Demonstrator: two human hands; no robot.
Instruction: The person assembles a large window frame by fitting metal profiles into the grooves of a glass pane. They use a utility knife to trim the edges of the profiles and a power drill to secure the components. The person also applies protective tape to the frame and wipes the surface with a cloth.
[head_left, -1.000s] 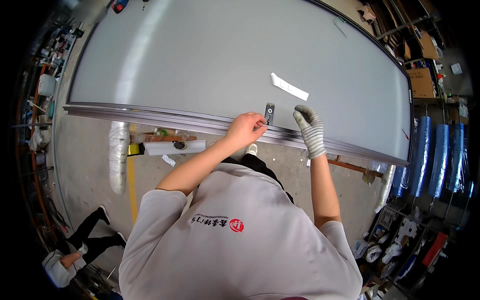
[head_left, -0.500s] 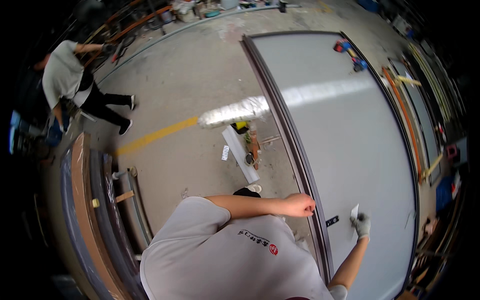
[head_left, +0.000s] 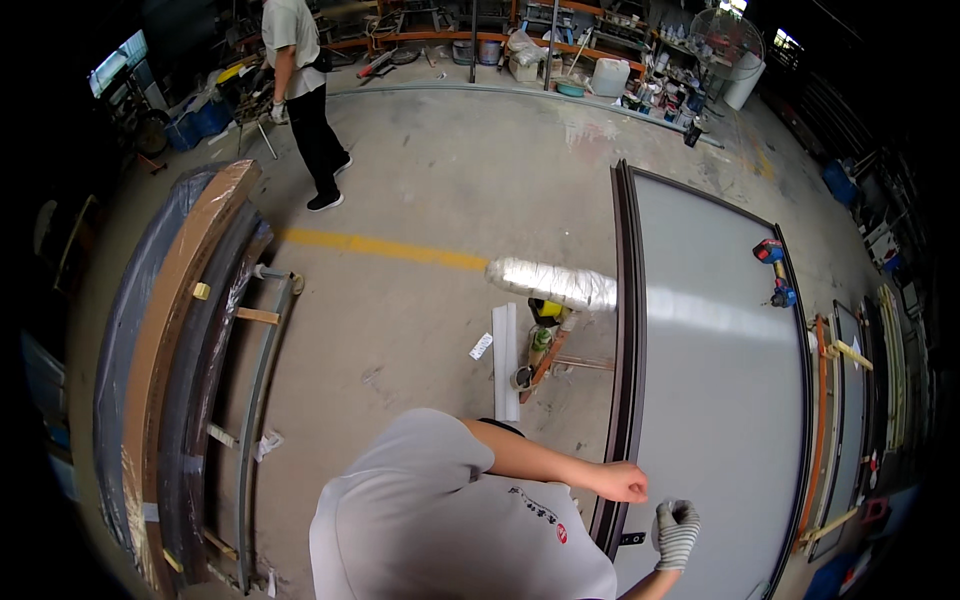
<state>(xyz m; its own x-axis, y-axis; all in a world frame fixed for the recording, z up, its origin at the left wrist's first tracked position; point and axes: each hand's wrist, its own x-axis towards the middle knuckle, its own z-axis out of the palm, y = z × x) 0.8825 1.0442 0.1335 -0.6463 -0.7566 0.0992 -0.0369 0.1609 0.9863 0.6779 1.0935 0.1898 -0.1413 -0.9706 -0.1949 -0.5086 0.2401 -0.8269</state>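
My bare left hand (head_left: 622, 482) is closed, its fingers curled together over the dark frame edge of a large grey panel (head_left: 720, 400). Whether anything sits inside those fingers is hidden. To its right, my right hand (head_left: 677, 535) wears a pale striped work glove and hovers over the panel with bent fingers. A thin white flat piece (head_left: 657, 530) shows faintly along the glove's left side, pinched in the fingers. Just left of the glove, a small black plate (head_left: 632, 539) with a round mark lies at the frame's inner edge.
A red and blue cordless drill (head_left: 775, 272) rests on the panel's far right edge. Silvery wrapped ducting (head_left: 555, 284) shows beyond the frame's left side. Wrapped long profiles (head_left: 165, 380) stand on a rack at left. Another person (head_left: 305, 100) stands at the far left.
My view has swung up and left, so the panel appears lower and farther right. The right hand has come closer to the left one. The other person has straightened from a bent, reaching pose.
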